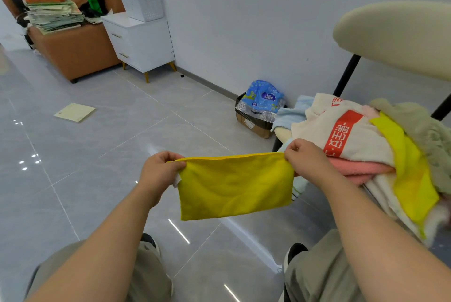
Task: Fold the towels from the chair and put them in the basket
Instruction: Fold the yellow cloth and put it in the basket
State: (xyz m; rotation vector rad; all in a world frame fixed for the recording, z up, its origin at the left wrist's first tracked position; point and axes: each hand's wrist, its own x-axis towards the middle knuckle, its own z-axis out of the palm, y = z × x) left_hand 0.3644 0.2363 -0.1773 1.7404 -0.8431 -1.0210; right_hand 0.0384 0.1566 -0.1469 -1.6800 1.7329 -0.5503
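Floor (97, 130): glossy grey tiles, and it's a wide stretch between the person and the far corner.
Sofa (80, 50): brown, back left, loaded with a leaning stack of books (52, 10) and bags.
Chair (400, 33): cream back on black legs, close on the right, just beside the right arm.
Cabinet (141, 40): white, two drawers, against the wall next to the sofa.
Pile of towels (361, 140): heaped on the chair seat, with cream, pink, pale blue, green and another yellow one spilling over the edge.
Basket (142, 5): white, standing on the cabinet, well apart from the hands.
Box (253, 126): cardboard, by the wall near the chair, a blue bag (263, 96) sticking out of it.
Booklet (74, 112): lying flat on the tiles, roughly on the line toward the basket.
Yellow towel (234, 184): up in the air above the floor, in front of the knees, hanging as a flat rectangle. Long axis runs left to right, top edge about level (small white tag at its left edge).
Left hand (159, 169): pinching the upper left corner.
Right hand (306, 157): pinching the upper right corner, next to the pile.
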